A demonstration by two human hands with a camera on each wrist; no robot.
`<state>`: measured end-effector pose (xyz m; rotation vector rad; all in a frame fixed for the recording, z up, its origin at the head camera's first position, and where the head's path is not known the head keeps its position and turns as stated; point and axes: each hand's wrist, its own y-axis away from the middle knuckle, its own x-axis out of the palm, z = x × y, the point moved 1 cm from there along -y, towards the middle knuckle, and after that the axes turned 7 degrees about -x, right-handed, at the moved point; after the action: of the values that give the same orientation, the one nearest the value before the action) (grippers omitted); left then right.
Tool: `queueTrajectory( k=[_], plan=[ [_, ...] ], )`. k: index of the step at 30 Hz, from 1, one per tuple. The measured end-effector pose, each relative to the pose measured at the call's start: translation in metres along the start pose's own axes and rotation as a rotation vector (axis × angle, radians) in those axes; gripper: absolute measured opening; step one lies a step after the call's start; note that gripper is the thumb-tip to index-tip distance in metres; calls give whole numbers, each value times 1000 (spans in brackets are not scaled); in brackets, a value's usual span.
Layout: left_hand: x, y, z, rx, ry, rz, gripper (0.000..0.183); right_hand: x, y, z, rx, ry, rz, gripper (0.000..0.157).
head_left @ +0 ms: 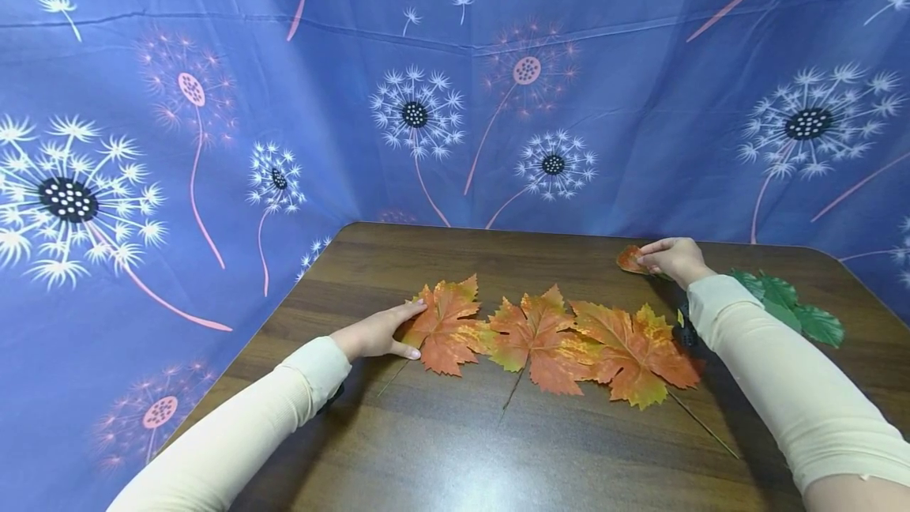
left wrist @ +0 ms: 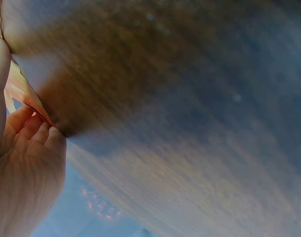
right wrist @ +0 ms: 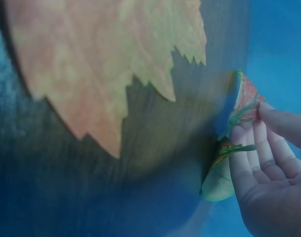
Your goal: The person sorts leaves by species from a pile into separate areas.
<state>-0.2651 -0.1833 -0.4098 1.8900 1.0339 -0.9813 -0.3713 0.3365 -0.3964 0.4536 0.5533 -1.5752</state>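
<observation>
Three orange-and-yellow artificial maple leaves lie in a row on the table: a left leaf [head_left: 448,330], a middle leaf [head_left: 535,338] and a right leaf [head_left: 631,350], each with a thin stem. My left hand [head_left: 377,333] touches the edge of the left leaf, its fingers extended and thumb apart. Near the table's back edge my right hand [head_left: 675,261] pinches a small orange-red leaf [head_left: 629,260] between thumb and fingers. The right wrist view shows this leaf's green stem, and a second, pale green leaf [right wrist: 218,181] beside the fingers.
Dark green leaves [head_left: 817,324] lie at the right, partly behind the right sleeve [head_left: 782,378]. The brown wooden table [head_left: 426,449] meets a blue dandelion-print cloth [head_left: 320,101] at the back and left. A black device [head_left: 685,329] sits under the right wrist.
</observation>
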Motion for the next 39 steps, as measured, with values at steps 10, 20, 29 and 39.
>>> queueTrajectory(
  k=[10,20,29,39],
  plan=[
    [2,-6,-2,5,-4,-3,89,-17,11,5,-23,31,39,53],
    [3,3,4,-14,9,2,90,-10,42,20,-110,-31,83,66],
    [0,8,-3,-8,-63,-19,90,-4,65,29,-128,-45,79,73],
    [-4,5,-7,48,-93,-53,90,-3,89,39,-166,-11,116,67]
  ],
)
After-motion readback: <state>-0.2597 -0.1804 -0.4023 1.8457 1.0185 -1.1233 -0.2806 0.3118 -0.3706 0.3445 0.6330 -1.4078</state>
